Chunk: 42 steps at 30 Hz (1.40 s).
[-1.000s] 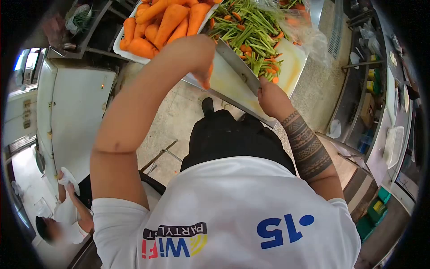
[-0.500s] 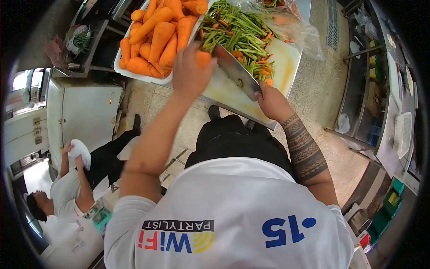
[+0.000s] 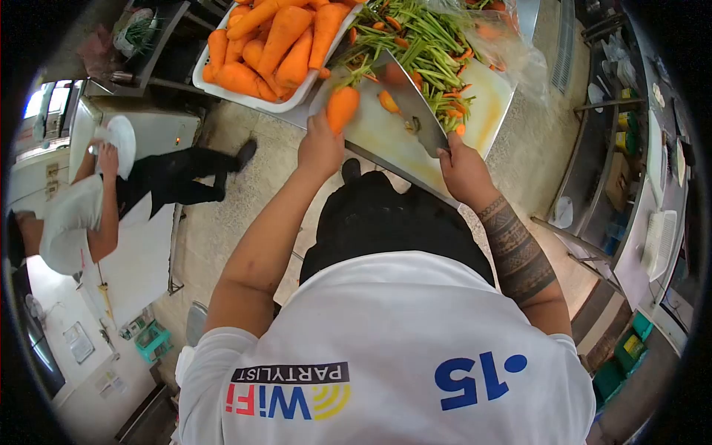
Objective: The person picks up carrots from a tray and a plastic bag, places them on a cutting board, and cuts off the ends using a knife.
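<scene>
My left hand [image 3: 320, 148] is closed around the lower end of an orange carrot [image 3: 343, 110], whose green stem end points away from me. A broad-bladed knife [image 3: 411, 104] is in my right hand [image 3: 466, 169], gripped at the handle, which the fingers mostly hide. Its blade slants over the white cutting board [image 3: 482, 111], with the tip near the carrot's stem end. On the board beside the blade lies a small orange carrot piece [image 3: 388, 101]. Cut green stems [image 3: 423, 37] with orange carrot ends are heaped on the far part of the board.
A white tub [image 3: 285, 104] piled with whole carrots [image 3: 285, 41] stands left of the board. A clear plastic bag [image 3: 512, 55] lies at the far right. Another person [image 3: 89, 200] stands at the left with a white plate [image 3: 121, 142]. Metal shelving [image 3: 586, 156] runs along the right.
My left hand has drawn back from the tub's edge toward me, with a carrot now plainly in it. The knife has shifted slightly right. The other person has moved.
</scene>
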Each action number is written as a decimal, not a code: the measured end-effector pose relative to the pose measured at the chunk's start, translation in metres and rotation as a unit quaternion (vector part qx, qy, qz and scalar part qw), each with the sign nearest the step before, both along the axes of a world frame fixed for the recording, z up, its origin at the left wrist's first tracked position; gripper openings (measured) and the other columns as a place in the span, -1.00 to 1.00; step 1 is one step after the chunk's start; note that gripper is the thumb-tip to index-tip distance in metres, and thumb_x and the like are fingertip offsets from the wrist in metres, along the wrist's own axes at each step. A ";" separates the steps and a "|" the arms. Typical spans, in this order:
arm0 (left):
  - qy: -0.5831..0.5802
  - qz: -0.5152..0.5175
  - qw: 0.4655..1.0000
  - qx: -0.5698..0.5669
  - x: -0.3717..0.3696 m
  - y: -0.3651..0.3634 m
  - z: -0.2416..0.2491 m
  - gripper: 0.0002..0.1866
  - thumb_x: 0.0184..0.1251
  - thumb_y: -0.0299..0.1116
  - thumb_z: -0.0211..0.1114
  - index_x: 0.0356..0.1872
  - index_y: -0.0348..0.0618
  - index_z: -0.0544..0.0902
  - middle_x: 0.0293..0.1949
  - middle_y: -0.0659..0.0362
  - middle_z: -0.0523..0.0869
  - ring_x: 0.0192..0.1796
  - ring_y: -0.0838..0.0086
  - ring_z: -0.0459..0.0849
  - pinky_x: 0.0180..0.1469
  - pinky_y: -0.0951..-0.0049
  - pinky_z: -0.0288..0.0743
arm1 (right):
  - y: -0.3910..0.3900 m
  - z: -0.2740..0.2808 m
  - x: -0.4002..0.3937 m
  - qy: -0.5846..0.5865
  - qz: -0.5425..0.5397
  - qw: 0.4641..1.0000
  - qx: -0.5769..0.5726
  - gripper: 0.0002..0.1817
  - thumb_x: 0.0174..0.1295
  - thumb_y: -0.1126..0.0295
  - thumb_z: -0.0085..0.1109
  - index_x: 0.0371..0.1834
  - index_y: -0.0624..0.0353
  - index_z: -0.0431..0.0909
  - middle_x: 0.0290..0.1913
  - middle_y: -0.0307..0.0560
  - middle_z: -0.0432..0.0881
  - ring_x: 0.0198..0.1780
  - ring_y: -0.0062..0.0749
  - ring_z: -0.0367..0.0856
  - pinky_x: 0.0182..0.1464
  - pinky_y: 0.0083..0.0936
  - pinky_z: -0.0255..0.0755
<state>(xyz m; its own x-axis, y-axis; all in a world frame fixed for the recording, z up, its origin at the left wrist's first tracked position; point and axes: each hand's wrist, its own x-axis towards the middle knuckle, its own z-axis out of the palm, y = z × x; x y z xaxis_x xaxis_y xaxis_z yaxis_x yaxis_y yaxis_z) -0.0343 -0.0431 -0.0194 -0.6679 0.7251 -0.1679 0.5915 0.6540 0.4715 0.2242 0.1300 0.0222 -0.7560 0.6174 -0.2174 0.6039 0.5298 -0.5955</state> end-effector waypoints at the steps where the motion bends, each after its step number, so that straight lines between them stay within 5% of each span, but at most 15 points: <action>1: -0.007 -0.017 1.000 0.010 0.005 -0.011 -0.004 -0.26 0.41 -0.30 0.39 0.50 -0.29 0.24 0.32 -0.34 0.54 0.27 -0.28 0.60 0.29 -0.09 0.54 | -0.002 0.007 0.001 -0.009 0.003 1.000 0.017 -0.76 0.51 0.30 0.08 0.02 0.27 0.40 -0.30 0.36 0.72 -0.20 0.37 0.72 -0.12 0.19 0.57; 11: -0.147 -0.031 0.988 -0.019 0.027 -0.040 0.007 -0.28 0.31 -0.25 0.46 0.41 -0.29 0.35 0.12 -0.30 0.72 0.21 -0.23 0.70 0.25 -0.05 0.57 | -0.017 0.062 0.015 -0.088 0.121 0.988 0.046 -0.83 0.51 0.34 0.05 -0.03 0.20 0.39 -0.39 0.24 0.71 -0.31 0.26 0.73 -0.25 0.12 0.59; 25: -0.133 -0.039 0.990 -0.029 0.030 -0.041 -0.003 -0.38 0.37 -0.31 0.40 0.35 -0.25 0.33 0.01 -0.34 0.74 0.08 -0.29 0.73 0.13 -0.12 0.61 | -0.021 0.071 0.000 -0.116 0.203 0.970 0.070 -0.80 0.36 0.51 0.04 0.02 0.28 0.43 -0.41 0.20 0.70 -0.29 0.20 0.77 -0.26 0.07 0.61; 31: -0.099 -0.033 0.994 -0.042 0.037 -0.040 -0.009 -0.43 0.37 -0.29 0.36 0.30 -0.21 0.34 -0.01 -0.31 0.75 0.02 -0.26 0.75 0.08 -0.16 0.63 | -0.018 0.031 -0.043 -0.049 0.232 0.967 0.091 -0.77 0.33 0.55 0.06 0.03 0.29 0.41 -0.40 0.22 0.70 -0.32 0.21 0.75 -0.26 0.07 0.59; 38: -0.086 -0.043 0.995 0.007 0.033 -0.051 -0.023 -0.38 0.39 -0.20 0.39 0.35 -0.20 0.35 0.04 -0.28 0.75 0.06 -0.24 0.75 0.11 -0.09 0.63 | -0.016 0.017 -0.059 -0.074 0.204 0.975 0.054 -0.77 0.39 0.49 0.08 0.04 0.33 0.42 -0.36 0.31 0.70 -0.25 0.28 0.74 -0.16 0.09 0.59; 42: -0.117 0.017 0.984 0.132 0.042 -0.069 -0.012 -0.38 0.37 -0.25 0.43 0.36 -0.22 0.40 0.06 -0.22 0.76 0.11 -0.13 0.77 0.17 0.04 0.63 | -0.005 0.006 -0.041 -0.026 0.116 0.992 0.051 -0.79 0.42 0.45 0.06 0.03 0.28 0.42 -0.34 0.32 0.71 -0.23 0.29 0.75 -0.15 0.12 0.60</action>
<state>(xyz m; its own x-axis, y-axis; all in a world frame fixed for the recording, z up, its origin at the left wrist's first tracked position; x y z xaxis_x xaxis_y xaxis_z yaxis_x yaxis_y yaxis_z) 0.0078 -0.1123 -0.0310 -0.6577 0.7421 -0.1294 0.4263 0.5083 0.7482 0.1827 0.1249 0.0278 -0.8699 0.4488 -0.2045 0.4867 0.7141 -0.5032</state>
